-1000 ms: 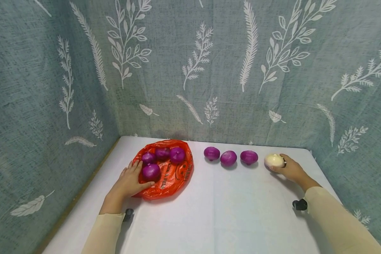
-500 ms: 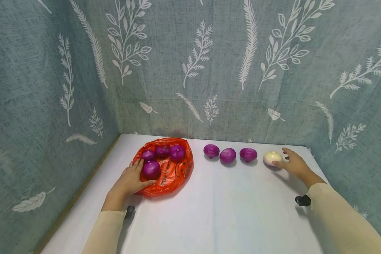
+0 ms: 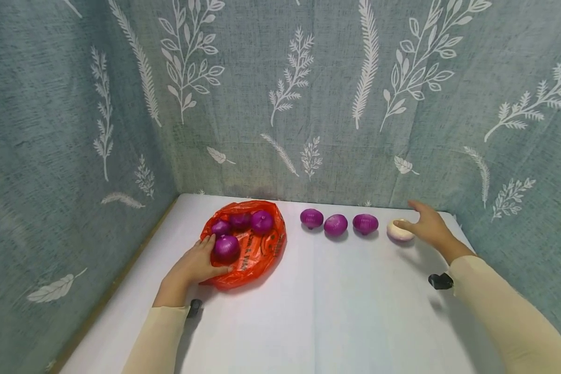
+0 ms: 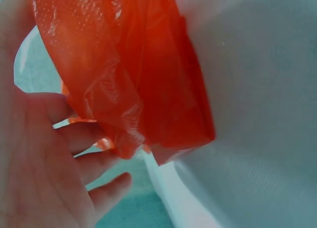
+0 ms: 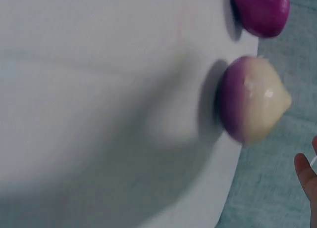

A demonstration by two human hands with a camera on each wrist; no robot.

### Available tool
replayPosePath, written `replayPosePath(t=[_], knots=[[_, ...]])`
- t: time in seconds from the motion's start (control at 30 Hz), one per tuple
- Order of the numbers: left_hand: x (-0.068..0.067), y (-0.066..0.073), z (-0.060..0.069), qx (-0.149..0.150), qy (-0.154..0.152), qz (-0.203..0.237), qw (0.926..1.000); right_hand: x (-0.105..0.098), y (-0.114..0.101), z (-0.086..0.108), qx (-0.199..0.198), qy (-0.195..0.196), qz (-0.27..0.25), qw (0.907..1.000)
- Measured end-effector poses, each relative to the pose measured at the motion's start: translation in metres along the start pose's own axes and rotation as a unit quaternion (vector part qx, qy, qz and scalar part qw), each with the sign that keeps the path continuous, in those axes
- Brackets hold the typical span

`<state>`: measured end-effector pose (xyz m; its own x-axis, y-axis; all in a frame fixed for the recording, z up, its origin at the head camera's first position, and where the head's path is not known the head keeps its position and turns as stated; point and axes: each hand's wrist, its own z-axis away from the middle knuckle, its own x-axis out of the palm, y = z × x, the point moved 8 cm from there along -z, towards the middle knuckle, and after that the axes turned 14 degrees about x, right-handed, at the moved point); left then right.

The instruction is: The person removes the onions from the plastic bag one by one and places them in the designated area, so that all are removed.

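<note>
In the head view my left hand (image 3: 198,264) rests spread on the left rim of a red plastic bag (image 3: 257,259), fingers over the edge near the purple onions. Several glossy purple onions, among them the near one (image 3: 226,248), lie in the bag. The left wrist view shows the red film (image 4: 143,79) in front of my fingertips. My right hand (image 3: 427,224) hovers with fingers apart beside a cream-and-purple bulb (image 3: 399,232), holding nothing. In the right wrist view this bulb (image 5: 255,102) stands on the table, pale pointed end away from the surface.
A left purple onion (image 3: 311,218), a middle purple onion (image 3: 335,225) and a right purple onion (image 3: 365,224) line the back of the white table (image 3: 327,311). Patterned blue-green cloth (image 3: 262,156) hangs behind and at both sides.
My right hand let go of the cream-and-purple bulb and lifted off it, fingers spreading. The bulb stays at the right end of the row. My left hand has hardly moved.
</note>
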<state>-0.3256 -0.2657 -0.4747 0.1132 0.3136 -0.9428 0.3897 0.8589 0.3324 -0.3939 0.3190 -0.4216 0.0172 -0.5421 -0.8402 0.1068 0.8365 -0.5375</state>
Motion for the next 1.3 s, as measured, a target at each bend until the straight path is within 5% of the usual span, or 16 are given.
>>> replayPosePath(t=[0.23, 0.53, 1.3], knots=[[-0.001, 0.003, 0.003, -0.006, -0.008, 0.003, 0.9999, 0.012, -0.033, -0.003, -0.015, -0.014, -0.018, 0.9996], [-0.012, 0.002, -0.002, 0.017, 0.025, -0.027, 0.9992, 0.023, -0.079, -0.008, -0.055, -0.004, -0.040, 0.9976], [-0.020, -0.004, -0.010, 0.034, 0.069, -0.046, 0.9959, 0.089, -0.175, -0.015, -0.113, -0.050, -0.106, 0.9866]])
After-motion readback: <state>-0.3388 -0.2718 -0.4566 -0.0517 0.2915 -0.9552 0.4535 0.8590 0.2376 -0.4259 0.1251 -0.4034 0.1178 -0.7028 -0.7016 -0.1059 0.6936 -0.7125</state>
